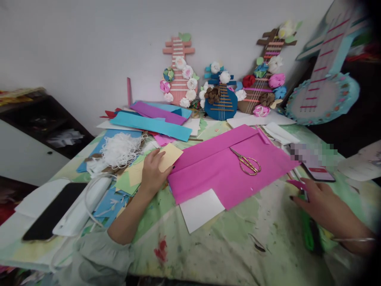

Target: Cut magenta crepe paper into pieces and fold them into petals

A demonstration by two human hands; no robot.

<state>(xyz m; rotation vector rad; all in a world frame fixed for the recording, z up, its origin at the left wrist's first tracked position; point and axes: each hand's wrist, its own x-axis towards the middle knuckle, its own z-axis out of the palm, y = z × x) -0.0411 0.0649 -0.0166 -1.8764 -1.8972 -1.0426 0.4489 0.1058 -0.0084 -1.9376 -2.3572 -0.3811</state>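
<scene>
The pale yellow paper (173,155) lies at table middle-left, under the left hand (153,172), the nearer one; its fingers are half spread and rest on it. The visible part points away to upper right, beside the large pink sheet (205,172). The right hand (318,198), far across, is half curled near a green object (308,232); its hold I cannot tell.

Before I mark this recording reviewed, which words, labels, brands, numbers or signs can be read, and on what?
No text can be read.
Phone at the right: any lettering on its red screen patch is too blurred; pixelation covers part of the view there.
Dark phone at the left: no lettering shows.
</scene>
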